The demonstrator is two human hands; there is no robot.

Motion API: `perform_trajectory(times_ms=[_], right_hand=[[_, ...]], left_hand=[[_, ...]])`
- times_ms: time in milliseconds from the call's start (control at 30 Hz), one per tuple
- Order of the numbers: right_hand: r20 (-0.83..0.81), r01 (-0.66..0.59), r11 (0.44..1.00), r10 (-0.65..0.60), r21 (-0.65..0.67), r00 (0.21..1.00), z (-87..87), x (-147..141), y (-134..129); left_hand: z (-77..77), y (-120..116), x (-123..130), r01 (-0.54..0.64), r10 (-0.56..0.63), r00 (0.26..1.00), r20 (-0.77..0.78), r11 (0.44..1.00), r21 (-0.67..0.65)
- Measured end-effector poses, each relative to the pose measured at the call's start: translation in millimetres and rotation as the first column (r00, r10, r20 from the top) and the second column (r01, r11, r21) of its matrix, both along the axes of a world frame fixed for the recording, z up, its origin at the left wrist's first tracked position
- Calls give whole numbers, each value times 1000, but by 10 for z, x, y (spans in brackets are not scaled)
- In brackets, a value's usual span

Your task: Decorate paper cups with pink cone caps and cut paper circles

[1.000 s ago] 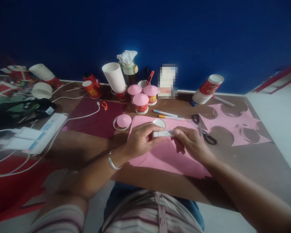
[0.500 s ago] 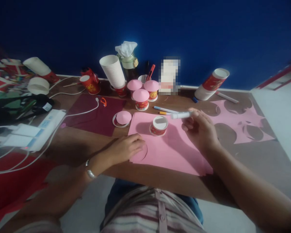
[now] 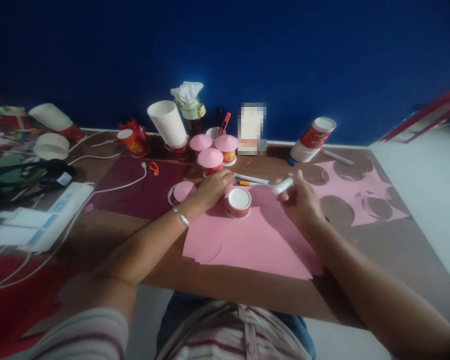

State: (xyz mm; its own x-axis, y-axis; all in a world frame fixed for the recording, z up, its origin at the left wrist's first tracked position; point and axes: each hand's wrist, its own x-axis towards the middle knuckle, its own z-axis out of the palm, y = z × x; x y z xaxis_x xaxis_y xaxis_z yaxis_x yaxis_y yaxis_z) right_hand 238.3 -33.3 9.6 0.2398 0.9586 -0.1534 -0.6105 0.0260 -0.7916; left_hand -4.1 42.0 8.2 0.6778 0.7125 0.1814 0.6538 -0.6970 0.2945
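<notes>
My right hand (image 3: 300,200) is closed around a white glue stick or marker (image 3: 284,185), held above the right part of the pink paper stack (image 3: 255,245). A short red and white paper cup piece (image 3: 239,202) stands on the stack. My left hand (image 3: 215,187) reaches just behind and left of that piece; what its fingers hold, if anything, is hidden. Behind it stand several small red cups with pink paper cones (image 3: 210,158). Another pink cone (image 3: 184,191) lies under my left wrist. Two pens (image 3: 252,178) rest behind the cup piece.
A stack of white cups (image 3: 167,122) leans at the back beside a tissue holder (image 3: 189,102). On the right are cut pink paper (image 3: 363,200) and stacked red cups (image 3: 313,140). A power strip (image 3: 65,215) with cables occupies the left.
My left hand has moved from the front left of the pink paper up and forward, toward the capped cups. The object in my right hand has turned and tilts more. The view has shifted slightly.
</notes>
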Motion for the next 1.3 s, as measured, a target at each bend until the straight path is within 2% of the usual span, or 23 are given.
perform_trajectory(times_ms=[100,200,300,400,533,600,700,767,800,1100,1300], right_hand=[[10,-32,999,32,39,999,-39,34,25],[27,-67,996,66,50,997,-44,54,52],[64,-78,994,73,77,995,-21,44,48],[143,-74,989,56,126,988,36,-10,7],[341,-69,973,-10,221,940,197,-122,-90],[500,-92,961,-53,261,864,304,-174,-146],[759,-161,943,-125,291,638,450,-233,-204],[847,-193,934,-170,302,503,510,-264,-208],[869,-202,931,-183,304,460,526,-277,-200],[942,-252,921,-239,297,237,484,-332,-124],[943,-250,912,-290,324,165,512,-356,-107]], left_hand=[[-9,-76,-83,-25,24,999,38,999,22],[49,-208,-204,-11,10,985,173,1000,8],[129,-348,-287,5,45,943,329,988,-151],[180,-454,-299,117,43,900,434,935,-335],[198,-526,-164,248,28,847,531,863,-441],[201,-545,-59,228,68,843,533,853,-469],[197,-563,67,134,148,873,465,843,-520],[176,-572,107,93,170,886,432,847,-524],[159,-574,115,86,170,886,431,854,-514],[-2,-568,122,100,163,851,499,883,-459],[0,-568,123,105,179,847,501,867,-487]])
